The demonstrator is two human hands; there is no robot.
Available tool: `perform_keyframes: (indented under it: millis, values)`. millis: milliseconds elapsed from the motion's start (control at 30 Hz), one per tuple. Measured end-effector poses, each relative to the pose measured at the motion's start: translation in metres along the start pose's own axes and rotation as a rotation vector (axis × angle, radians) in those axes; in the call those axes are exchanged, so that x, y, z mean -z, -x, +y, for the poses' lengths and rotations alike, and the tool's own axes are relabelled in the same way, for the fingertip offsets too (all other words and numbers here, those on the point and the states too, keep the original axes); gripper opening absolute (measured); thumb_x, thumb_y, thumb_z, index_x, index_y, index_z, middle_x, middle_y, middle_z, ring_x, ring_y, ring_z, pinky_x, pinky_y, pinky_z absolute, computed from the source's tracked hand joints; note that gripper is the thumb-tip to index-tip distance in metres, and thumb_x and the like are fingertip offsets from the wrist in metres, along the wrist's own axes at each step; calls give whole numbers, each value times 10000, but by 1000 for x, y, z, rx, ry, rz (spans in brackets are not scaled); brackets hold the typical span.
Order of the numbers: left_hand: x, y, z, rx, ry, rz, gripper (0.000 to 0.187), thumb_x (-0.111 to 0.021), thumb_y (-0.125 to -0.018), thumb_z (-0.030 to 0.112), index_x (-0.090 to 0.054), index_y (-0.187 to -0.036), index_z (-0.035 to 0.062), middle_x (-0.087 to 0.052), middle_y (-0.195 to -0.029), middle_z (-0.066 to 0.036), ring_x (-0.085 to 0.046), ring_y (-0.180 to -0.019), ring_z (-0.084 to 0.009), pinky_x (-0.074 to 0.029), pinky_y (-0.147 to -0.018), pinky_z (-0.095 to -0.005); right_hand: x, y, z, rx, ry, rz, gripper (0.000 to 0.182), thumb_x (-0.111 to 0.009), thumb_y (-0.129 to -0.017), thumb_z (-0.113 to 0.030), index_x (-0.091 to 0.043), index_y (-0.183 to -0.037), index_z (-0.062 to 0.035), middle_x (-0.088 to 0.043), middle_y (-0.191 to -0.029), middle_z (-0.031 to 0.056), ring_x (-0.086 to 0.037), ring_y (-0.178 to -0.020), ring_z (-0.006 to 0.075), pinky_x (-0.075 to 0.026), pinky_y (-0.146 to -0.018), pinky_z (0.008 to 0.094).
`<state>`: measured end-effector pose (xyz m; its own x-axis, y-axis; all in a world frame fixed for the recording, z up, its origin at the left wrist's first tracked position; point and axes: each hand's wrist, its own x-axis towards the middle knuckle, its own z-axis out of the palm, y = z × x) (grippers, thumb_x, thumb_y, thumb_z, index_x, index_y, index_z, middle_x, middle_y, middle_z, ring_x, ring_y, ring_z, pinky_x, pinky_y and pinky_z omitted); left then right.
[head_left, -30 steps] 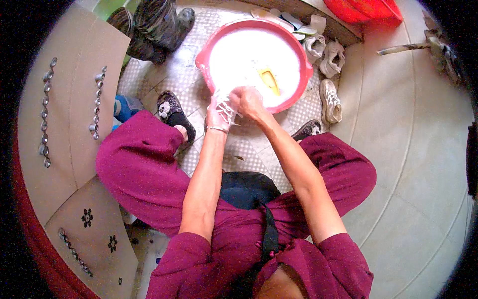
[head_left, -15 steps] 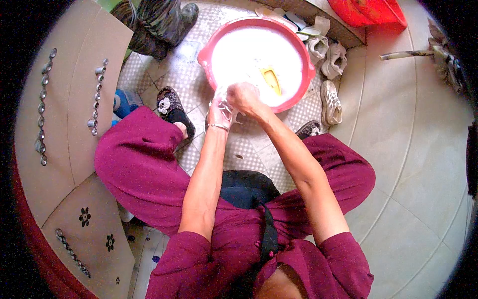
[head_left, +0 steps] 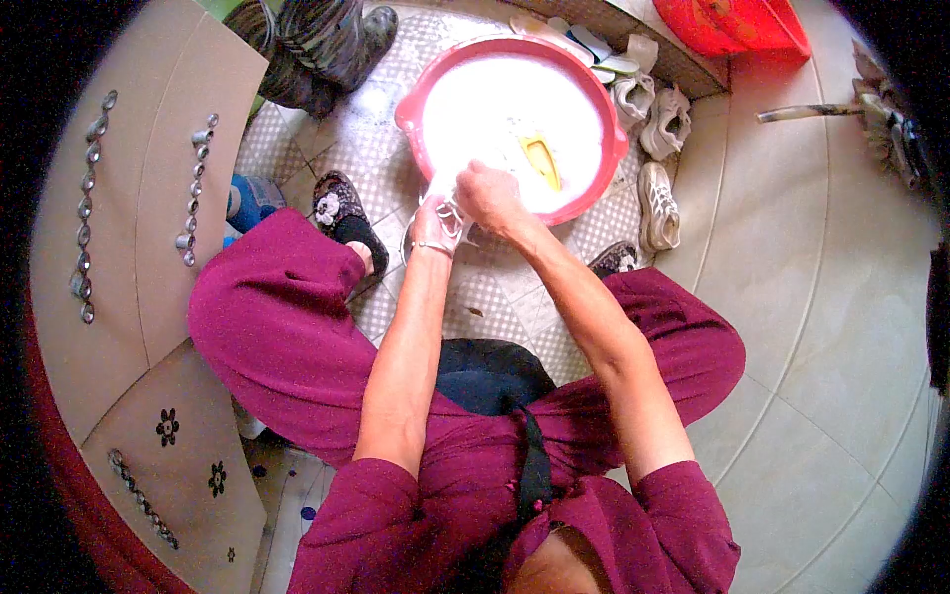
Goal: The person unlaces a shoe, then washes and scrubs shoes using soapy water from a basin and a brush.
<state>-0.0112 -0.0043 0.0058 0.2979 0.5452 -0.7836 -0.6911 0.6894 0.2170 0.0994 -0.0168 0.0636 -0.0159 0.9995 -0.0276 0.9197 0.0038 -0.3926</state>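
Note:
At the near left rim of a red basin point(head_left: 417, 148) full of white suds, my two hands are close together. My left hand point(head_left: 436, 224) is closed around white shoelaces point(head_left: 450, 212), with loose loops hanging by the wrist. My right hand point(head_left: 489, 198) is a fist against the same laces, just above and to the right. What lies inside the fingers is mostly hidden by glare. A yellow oblong thing point(head_left: 540, 161), perhaps a brush, floats in the suds right of my hands.
White shoes point(head_left: 664, 121) and pale insoles point(head_left: 584, 42) lie right of and behind the basin. One more sneaker point(head_left: 657, 206) rests nearer. Dark boots point(head_left: 322, 49) stand back left, beside a cabinet point(head_left: 148, 188). A red container point(head_left: 737, 25) is at the back right.
My right hand has shifted slightly, its fist now raised a little over the rim. The laces around my left hand show a wider loop at the wrist. The basin and yellow thing stay put.

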Motion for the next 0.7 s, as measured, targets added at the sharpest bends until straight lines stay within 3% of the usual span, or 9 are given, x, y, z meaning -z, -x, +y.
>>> perform_keyframes:
  millis: [200, 267, 333, 533, 633, 667, 700]
  values:
    - [2, -11, 1, 16, -36, 8, 240, -457, -831, 126, -527, -1010, -19, -595, -941, -134, -596, -834, -247, -512, -720, -344, 4, -10, -3, 208, 116, -104, 165, -514, -731, -155, -573, -720, -1, -573, -732, 164, -597, -674, 325, -484, -600, 413]
    - [-1, -10, 0, 22, -34, 17, 226, -456, -836, 142, -539, -986, -7, -600, -925, -127, -598, -824, -244, -513, -714, -343, 5, -12, -4, 192, 118, -128, 165, -514, -729, -153, -576, -724, 0, -579, -735, 169, -599, -669, 326, -484, -599, 417]
    - [0, -12, -1, 16, -128, 125, 253, -519, -794, 151, -558, -979, -17, -606, -862, -118, -602, -748, -227, -512, -615, -326, 6, -14, -4, 176, 122, -151, 164, -514, -728, -151, -578, -728, 1, -586, -738, 173, -602, -664, 327, -484, -598, 421]
    - [-3, -11, -5, 18, -15, 123, 233, -544, -767, 132, -564, -941, -22, -600, -838, -128, -596, -691, -233, -511, -595, -320, 9, -23, -1, 164, 95, -307, 170, -520, -719, -167, -588, -712, -10, -600, -739, 191, -600, -676, 337, -472, -602, 431]
    - [-2, -13, -2, 8, -53, 180, 259, -574, -737, 107, -560, -958, -28, -595, -853, -135, -595, -690, -240, -514, -583, -323, 3, -15, 3, 35, -92, -181, 186, -517, -725, -191, -592, -741, -21, -600, -720, 182, -596, -664, 314, -464, -606, 400]
    - [-1, -15, -3, -1, -39, 171, 247, -481, -815, 98, -526, -1026, -24, -607, -875, -129, -608, -775, -248, -528, -654, -374, -1, -10, 3, -113, -271, -66, 191, -519, -725, -197, -589, -752, -22, -596, -711, 178, -590, -654, 303, -460, -610, 386]
    - [1, -18, -3, -2, -38, 172, 247, -481, -815, 98, -526, -1026, -24, -607, -875, -129, -608, -775, -248, -528, -654, -374, -3, -7, 2, -262, -449, 51, 197, -520, -725, -204, -587, -763, -23, -592, -702, 174, -583, -644, 292, -456, -614, 371]
